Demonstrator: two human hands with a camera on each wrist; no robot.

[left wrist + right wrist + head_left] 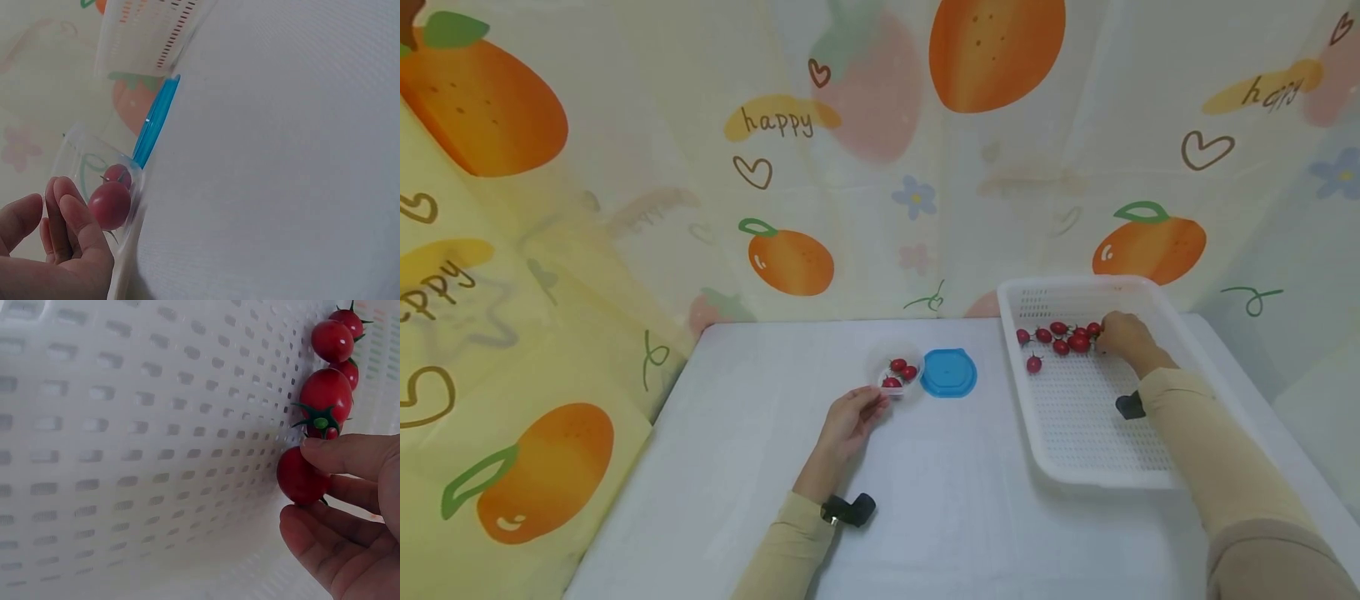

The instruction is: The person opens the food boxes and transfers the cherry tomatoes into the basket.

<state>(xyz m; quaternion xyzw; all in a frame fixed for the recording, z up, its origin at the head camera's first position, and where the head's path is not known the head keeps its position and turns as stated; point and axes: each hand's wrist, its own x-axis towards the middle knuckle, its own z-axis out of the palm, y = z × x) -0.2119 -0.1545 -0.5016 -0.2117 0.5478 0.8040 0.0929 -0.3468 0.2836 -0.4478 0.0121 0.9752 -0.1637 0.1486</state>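
Note:
At the near side of a small clear plastic container point(75, 150), my left hand point(846, 425) holds its rim between thumb and fingers. Several red cherry tomatoes point(909, 372) lie inside that container. A blue lid point(949, 373) lies flat just right of it. Over at the white perforated basket point(1105, 442), my right hand point(1129, 340) reaches in and pinches a cherry tomato point(301, 479) between thumb and fingers. More cherry tomatoes point(328, 394) with green stems are clustered beside that hand, along the far part of the basket floor.
A white cloth covers the table point(940, 483). The basket's raised wall point(1026, 417) stands between the lid and the tomatoes in it. Behind the table hangs a fruit-patterned curtain point(865, 192). Black cameras point(853, 510) are strapped to both wrists.

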